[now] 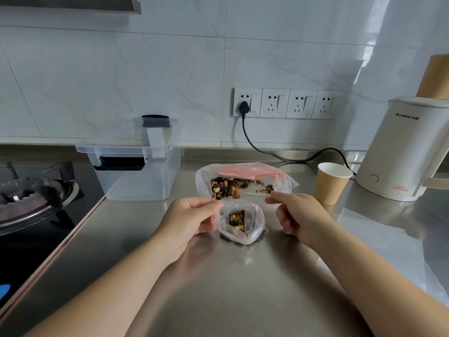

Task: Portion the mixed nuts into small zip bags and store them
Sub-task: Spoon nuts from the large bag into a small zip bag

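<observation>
A small clear zip bag [252, 226] with a red seal line stands open on the steel counter [218, 288], holding a few mixed nuts. My left hand [189, 220] pinches its left rim and keeps the mouth open. Just behind it lies a large clear bag [206, 177] with a heap of mixed nuts [227, 187] inside. My right hand [298, 215] pinches the handle of a white plastic spoon [255, 195]. The spoon's bowl reaches into the large bag with some nuts on it. A pink stack, seemingly spare zip bags [247, 172], lies at the large bag's far side.
A clear plastic storage box [136, 176] with a lid and black latches stands behind to the left. A gas hob [31, 198] fills the far left. A paper cup [331, 182] and a white electric kettle [403, 152] with its black cord stand to the right.
</observation>
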